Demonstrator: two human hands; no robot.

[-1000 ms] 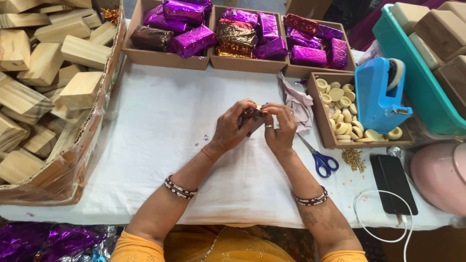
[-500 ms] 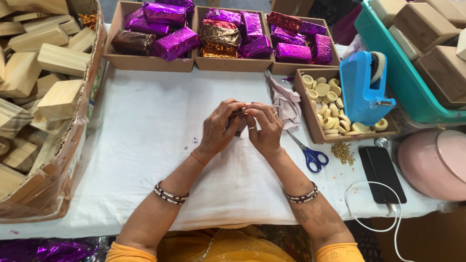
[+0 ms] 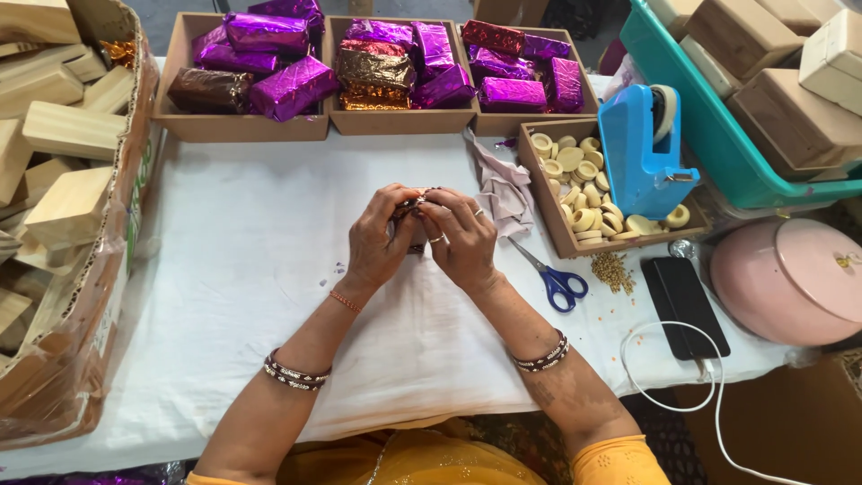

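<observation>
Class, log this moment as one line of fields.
left hand: grips foil-wrapped block | right hand: grips same block | nearby: blue-handled scissors on white cloth

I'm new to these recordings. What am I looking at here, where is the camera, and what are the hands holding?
There is no machine: a person works with two bare hands, filmed by one camera worn on the head, looking down at a table covered with a white cloth. The left hand and right hand meet over the middle and together grip a small dark foil-wrapped piece, mostly hidden by the fingers. Along the far edge stand three cardboard trays of purple, red and brown foil-wrapped blocks. On the left is a large box of bare wooden blocks. On the right are a tray of pale rings, a blue tape dispenser, blue-handled scissors, a phone on a cable and a pink lidded container.
</observation>
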